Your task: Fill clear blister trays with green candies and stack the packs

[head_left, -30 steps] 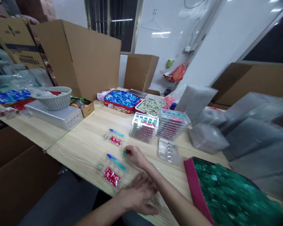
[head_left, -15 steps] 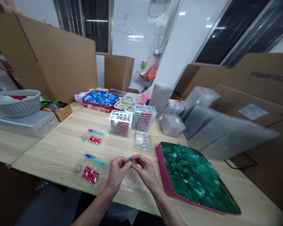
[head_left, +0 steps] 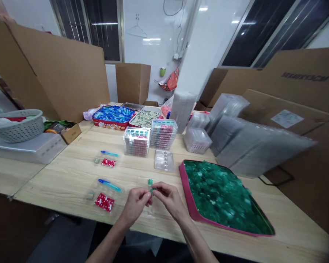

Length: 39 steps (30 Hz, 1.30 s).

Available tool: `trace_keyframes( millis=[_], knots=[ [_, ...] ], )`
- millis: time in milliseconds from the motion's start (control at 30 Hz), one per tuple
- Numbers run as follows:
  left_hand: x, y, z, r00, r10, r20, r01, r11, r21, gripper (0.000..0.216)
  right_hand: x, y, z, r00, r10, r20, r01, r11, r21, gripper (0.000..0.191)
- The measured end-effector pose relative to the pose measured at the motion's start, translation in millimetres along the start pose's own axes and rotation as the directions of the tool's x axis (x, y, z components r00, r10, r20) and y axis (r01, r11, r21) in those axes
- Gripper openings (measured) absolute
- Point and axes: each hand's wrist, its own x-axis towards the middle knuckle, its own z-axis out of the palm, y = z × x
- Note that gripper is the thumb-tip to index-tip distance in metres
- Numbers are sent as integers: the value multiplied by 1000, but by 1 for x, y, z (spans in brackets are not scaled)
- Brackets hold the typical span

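My left hand (head_left: pixel 137 203) and my right hand (head_left: pixel 169 199) meet over the table's front part, thumbs and fingers pinched on a small green translucent piece (head_left: pixel 151 191). Its exact kind is too small to make out. Just beyond the fingertips another green piece (head_left: pixel 150 181) lies in a clear plastic tray, mostly hidden under my hands. To the left, a clear tray holds a blue pen-like stick (head_left: pixel 109 185) and a red packet with white spots (head_left: pixel 105 202). On the right, a pink-edged tin (head_left: pixel 188 195) is heaped with green translucent pieces (head_left: pixel 216 197).
Behind my hands lies a bare clear tray (head_left: pixel 163 160). Two stacks of filled trays (head_left: pixel 136 142) stand farther back, near a red tin of blue sticks (head_left: pixel 111 124). Stacked clear plastic packaging (head_left: pixel 235 142) leans against cartons (head_left: pixel 290 109) at right; a grey basket (head_left: pixel 22 128) sits far left.
A green piece now shows in the tray beyond my fingertips. My hands have lowered slightly and still pinch a small green piece. The camera view has shifted a little.
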Motion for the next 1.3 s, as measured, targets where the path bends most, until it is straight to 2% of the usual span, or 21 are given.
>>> trace_keyframes(
  millis=[167, 267, 333, 433, 533, 633, 700, 767, 833, 900, 967, 1000, 1067, 1167, 1300],
  knots=[
    [-5, -2, -1, 989, -104, 104, 134, 928, -349, 22, -2, 7, 0, 996, 88, -5, -86, 990, 108, 21],
    [-5, -2, -3, 975, -133, 177, 202, 862, -465, 22, -4, 3, 0, 999, 38, 6, -38, 998, 54, 19],
    [-5, -2, -4, 970, -140, 200, 221, 850, -477, 21, -5, -3, -1, 999, -24, 36, 25, 999, -36, 18],
    [-5, -1, -7, 977, -137, 166, 189, 914, -359, 19, -7, -10, -1, 992, -85, 88, 100, 979, -177, 16],
    [-4, 2, -7, 995, -84, 61, 88, 994, -64, 21, -11, -14, 2, 983, -158, 97, 180, 937, -299, 8],
    [-3, 8, -3, 996, 18, -88, 0, 979, 202, 24, -15, -14, 9, 948, -312, 61, 310, 864, -397, 12],
    [-2, 14, 2, 988, 48, -149, -14, 975, 221, 25, -16, -14, 13, 922, -388, -6, 352, 842, -410, 13],
    [0, 19, 6, 986, 16, -167, 2, 995, 104, 23, -16, -15, 14, 912, -402, -81, 344, 857, -384, 11],
    [1, 20, 5, 983, -52, -179, 35, 995, -92, 21, -13, -13, 9, 909, -380, -168, 305, 885, -351, 7],
    [0, 19, -3, 967, -120, -226, 55, 961, -272, 18, -10, -8, -5, 892, -330, -308, 241, 925, -295, 3],
    [-2, 15, -14, 947, -162, -278, 50, 927, -372, 17, -7, -1, -21, 866, -230, -444, 164, 970, -182, 8],
    [-3, 13, -19, 943, -176, -282, 53, 916, -397, 17, -5, 2, -27, 864, -167, -475, 133, 985, -106, 12],
    [-7, 10, -23, 953, -194, -232, 80, 902, -425, 20, -4, 7, -32, 891, -63, -450, 91, 995, 40, 17],
    [-13, 13, -14, 971, -199, -132, 114, 873, -475, 21, -6, 12, -20, 942, 1, -336, 64, 981, 182, 17],
    [-17, 19, 4, 980, -176, -95, 102, 847, -522, 20, -13, 12, 3, 968, 28, -251, 26, 977, 210, 18]
  ],
)
